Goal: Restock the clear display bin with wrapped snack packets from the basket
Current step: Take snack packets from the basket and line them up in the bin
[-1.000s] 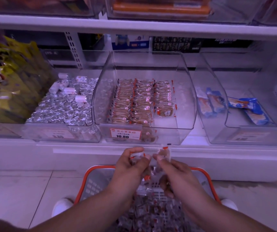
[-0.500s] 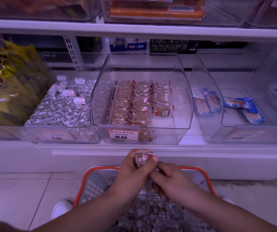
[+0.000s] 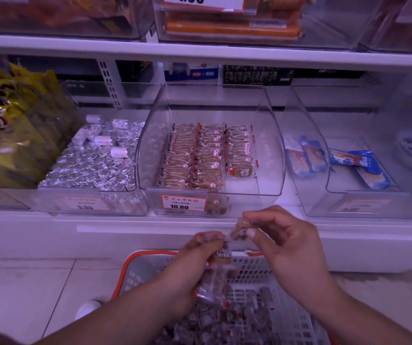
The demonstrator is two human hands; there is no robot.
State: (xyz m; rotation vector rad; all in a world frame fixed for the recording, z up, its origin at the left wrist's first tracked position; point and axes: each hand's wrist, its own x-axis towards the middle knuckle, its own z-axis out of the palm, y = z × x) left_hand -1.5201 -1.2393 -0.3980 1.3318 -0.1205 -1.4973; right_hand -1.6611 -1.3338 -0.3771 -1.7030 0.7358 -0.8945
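place: shop | signs: price label (image 3: 183, 203) on clear bin (image 3: 272, 155); white shelving (image 3: 200, 52); shopping basket (image 3: 135, 267)

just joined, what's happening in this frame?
A person is restocking the clear display bin on a shop shelf with wrapped snack packets. The left hand grips a cluster of packets above the orange-rimmed basket on the floor. The right hand pinches a single packet just in front of the bin. The bin holds neat rows; its front right corner is bare.

basket (image 3: 125, 275) cut off below, neighbouring price tag (image 3: 84, 204) blurred, perhaps unreadable, top bins cropped
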